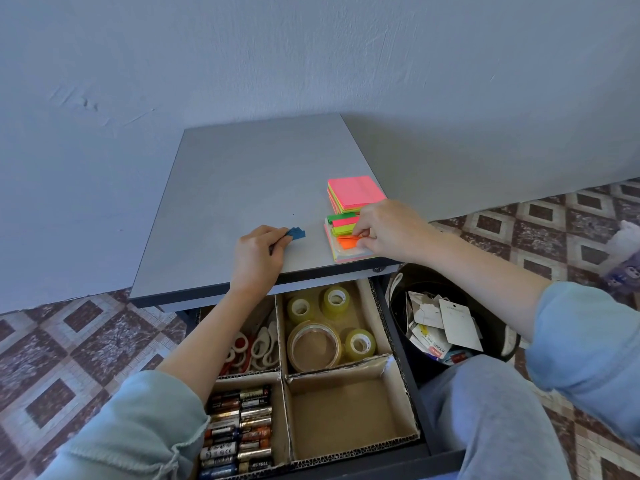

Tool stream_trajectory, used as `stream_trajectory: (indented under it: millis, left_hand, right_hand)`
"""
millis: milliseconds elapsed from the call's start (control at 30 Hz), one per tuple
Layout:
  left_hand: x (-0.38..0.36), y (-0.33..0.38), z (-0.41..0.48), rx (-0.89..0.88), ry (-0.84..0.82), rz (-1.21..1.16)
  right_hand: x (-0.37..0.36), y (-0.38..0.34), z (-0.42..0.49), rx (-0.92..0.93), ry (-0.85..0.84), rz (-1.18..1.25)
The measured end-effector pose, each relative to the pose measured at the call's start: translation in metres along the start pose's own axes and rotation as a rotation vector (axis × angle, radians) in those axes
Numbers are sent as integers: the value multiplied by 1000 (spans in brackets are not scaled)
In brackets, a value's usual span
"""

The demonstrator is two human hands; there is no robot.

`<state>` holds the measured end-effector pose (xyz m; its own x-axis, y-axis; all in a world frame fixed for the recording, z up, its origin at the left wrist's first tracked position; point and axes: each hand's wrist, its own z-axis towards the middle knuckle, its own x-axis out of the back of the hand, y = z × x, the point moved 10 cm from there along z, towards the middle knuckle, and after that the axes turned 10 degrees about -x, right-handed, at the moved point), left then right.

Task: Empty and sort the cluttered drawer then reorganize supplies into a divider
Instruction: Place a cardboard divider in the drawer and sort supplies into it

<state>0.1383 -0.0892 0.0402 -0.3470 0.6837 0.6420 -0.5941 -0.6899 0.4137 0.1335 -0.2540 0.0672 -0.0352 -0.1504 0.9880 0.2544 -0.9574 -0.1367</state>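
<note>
Pinching on both sides. Right hand (pixel 391 230): thumb and forefinger closed on the orange page flags (pixel 347 241), which sit at the near end of a flag set (pixel 343 221) with green, pink and yellow strips behind them, near the front right edge of the desk top (pixel 242 174). Left hand (pixel 258 254): fingers curled, thumb and forefinger nipping a small wad of blue flags (pixel 297 233), hand resting on the desk top just left of the set. Neon sticky-note block (pixel 356 190) just behind the set, pink face up.

Risks, as judged:
- Orange flags look fanned and loose. A thin pinch could shed a few off the desk edge into the open drawer (pixel 405 348) or the waste bin (pixel 398 296) below.
- Flag set lies close to the edge and no hand pins it. If the orange strip is stuck to its backing, a pull could drag the whole set over.
- Blue flags look creased; a harder squeeze would crumple them further.

Pose: both forearms reach up over the drawer, wrists low, palms down.

Below, cardboard divider (pixel 284 375): scissors (pixel 256 344) back left, tape rolls (pixel 313 344) back right, batteries (pixel 239 427) front left. Front-right compartment (pixel 343 417) bare, the likely home for notes and flags.
</note>
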Motion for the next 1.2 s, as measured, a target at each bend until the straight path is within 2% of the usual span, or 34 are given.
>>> stream_trajectory:
  millis: [367, 667, 933, 1200]
  left_hand:
    - [-2, 0, 0, -5, -5, -8]
    - [-1, 2, 0, -17, -1, -10]
    - [-1, 1, 1, -22, 0, -8]
    - [0, 1, 0, -11, 3, -16]
  right_hand:
    - [-3, 10, 3, -70, -57, 106]
    - [-8, 9, 4, -86, -117, 103]
    - [-8, 13, -1, -117, -113, 293]
    - [-11, 16, 5, -169, -167, 329]
